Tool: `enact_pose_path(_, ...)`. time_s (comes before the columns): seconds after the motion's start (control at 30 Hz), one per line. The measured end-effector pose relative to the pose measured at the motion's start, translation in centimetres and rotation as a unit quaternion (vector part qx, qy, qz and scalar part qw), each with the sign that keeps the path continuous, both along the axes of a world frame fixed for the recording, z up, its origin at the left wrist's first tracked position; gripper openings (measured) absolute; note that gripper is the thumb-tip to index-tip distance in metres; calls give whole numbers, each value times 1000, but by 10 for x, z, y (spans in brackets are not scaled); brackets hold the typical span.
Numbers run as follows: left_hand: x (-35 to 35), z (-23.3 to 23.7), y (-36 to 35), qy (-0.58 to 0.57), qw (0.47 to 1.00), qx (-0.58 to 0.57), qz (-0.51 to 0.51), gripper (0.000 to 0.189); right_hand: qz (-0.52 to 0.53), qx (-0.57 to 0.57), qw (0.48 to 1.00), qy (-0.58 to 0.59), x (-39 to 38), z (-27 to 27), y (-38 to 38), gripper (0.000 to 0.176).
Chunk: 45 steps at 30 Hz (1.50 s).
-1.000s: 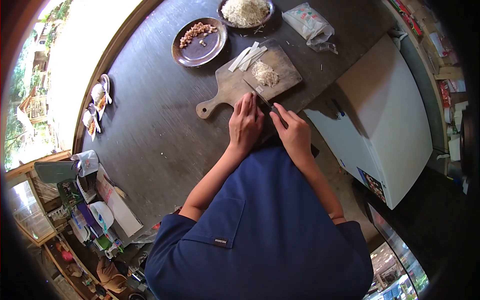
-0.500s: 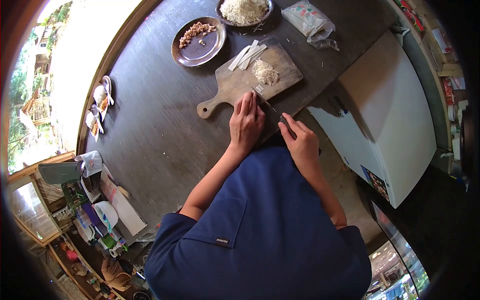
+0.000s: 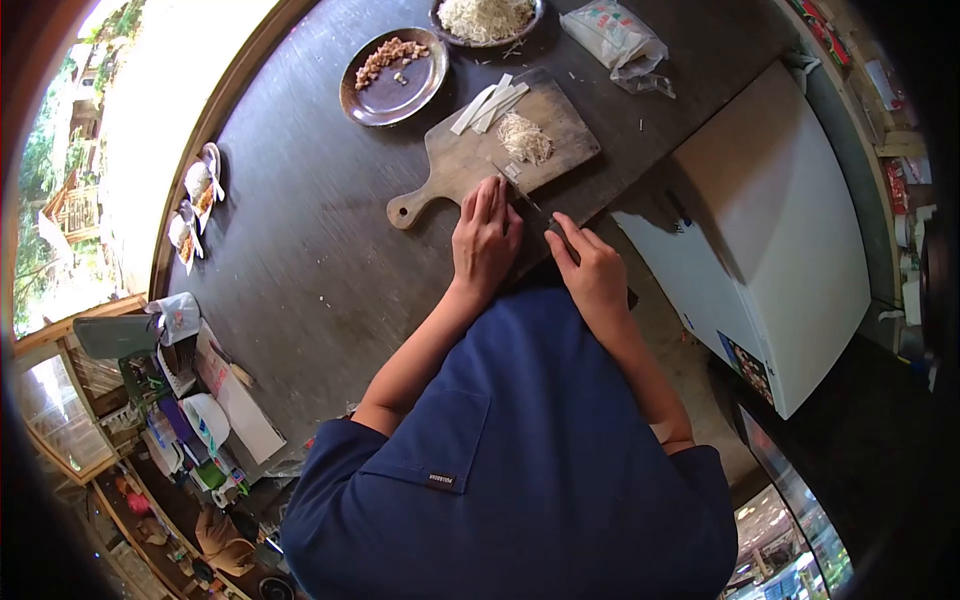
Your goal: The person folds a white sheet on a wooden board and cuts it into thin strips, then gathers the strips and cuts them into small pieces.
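Observation:
A wooden cutting board (image 3: 458, 160) with a round-holed handle lies on the dark table. On it are several flat white strips (image 3: 490, 103), a pile of thin pale shreds (image 3: 525, 139) and a few small pieces near the blade. My right hand (image 3: 591, 262) grips the handle of a knife (image 3: 519, 187), whose blade reaches over the board's near edge. Beside the blade, my left hand (image 3: 485, 236) has its fingers bent together at that edge; what they press or hold is hidden.
Beyond the board stand a brown plate (image 3: 395, 98) of chopped brown pieces, a bowl (image 3: 489, 41) heaped with pale shreds, and a plastic bag (image 3: 615, 40). Two small dishes are at the table's left edge. A white chest appliance (image 3: 780, 230) stands at right.
The whole view has shifted slightly, moving the board and table items a little up and left in the picture. Both hands stay at the board's near edge, the knife still in my right hand.

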State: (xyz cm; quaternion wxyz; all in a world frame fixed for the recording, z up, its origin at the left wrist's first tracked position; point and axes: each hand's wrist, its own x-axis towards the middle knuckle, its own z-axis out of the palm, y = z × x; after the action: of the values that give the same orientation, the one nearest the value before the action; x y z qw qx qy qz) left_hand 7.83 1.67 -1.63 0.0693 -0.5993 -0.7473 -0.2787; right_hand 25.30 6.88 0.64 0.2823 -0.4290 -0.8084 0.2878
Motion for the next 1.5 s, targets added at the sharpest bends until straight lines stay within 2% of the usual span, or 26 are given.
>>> enact_pose_path(0.23,-1,-4,0,0,1000,2,11,45,31,15,999,-22,-5,7,5,31)
enact_pose_path(0.33,3,-2,2,-13,1000,17,12,42,16,-40,997,-59,3,14,-1,30)
enact_pose_path(0.4,2,-1,1,-11,1000,19,16,42,5,25,998,-62,-4,6,0,31)
enact_pose_path(0.63,0,-4,1,-21,1000,19,13,42,22,26,999,-40,-13,7,13,31)
enact_pose_path(0.83,2,-4,-1,-11,1000,16,20,42,19,-62,995,-70,0,12,0,31)
enact_pose_path(0.9,1,-3,-1,0,1000,2,10,44,18,12,1000,-15,-6,-1,5,32)
enact_pose_path(1.0,0,-5,0,10,1000,8,5,45,25,13,998,-49,-16,-1,12,32)
enact_pose_path(1.13,1,-6,-1,-8,1000,2,10,46,33,30,999,-18,-9,-1,10,32)
enact_pose_path(1.3,2,-7,-2,-1,1000,8,10,46,21,-1,997,-69,-1,9,3,32)
enact_pose_path(1.5,1,-8,-3,-4,1000,7,2,47,29,11,999,-38,-17,-2,14,32)
